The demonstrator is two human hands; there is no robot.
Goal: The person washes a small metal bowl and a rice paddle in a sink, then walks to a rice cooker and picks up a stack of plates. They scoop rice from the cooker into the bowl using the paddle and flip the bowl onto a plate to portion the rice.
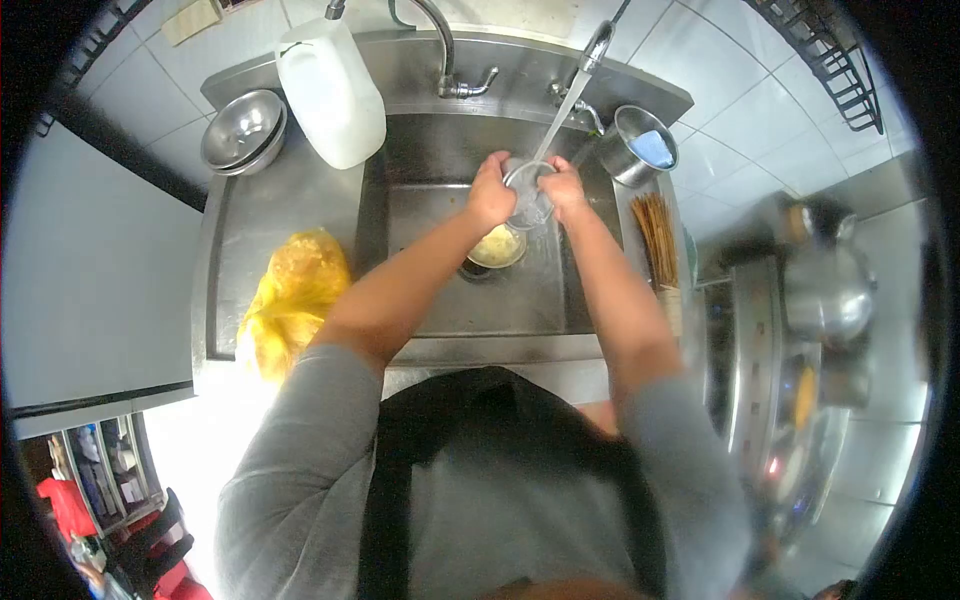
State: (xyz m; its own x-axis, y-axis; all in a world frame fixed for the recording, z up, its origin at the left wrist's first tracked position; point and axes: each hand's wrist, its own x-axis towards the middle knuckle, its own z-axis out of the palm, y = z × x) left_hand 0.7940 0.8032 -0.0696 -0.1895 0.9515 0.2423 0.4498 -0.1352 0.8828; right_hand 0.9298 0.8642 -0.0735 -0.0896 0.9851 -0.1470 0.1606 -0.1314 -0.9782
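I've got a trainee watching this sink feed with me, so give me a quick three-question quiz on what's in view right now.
1. True or false: water runs from the spray tap into the clear container that both hands hold.
2. Multiple choice: what lies on the counter left of the sink basin? A) a yellow bag B) a red towel C) a cutting board
3. Short answer: which side of the clear container does the left hand grip?

Key:
1. True; the right hand grips the other side.
2. A, the yellow bag.
3. Its left side.
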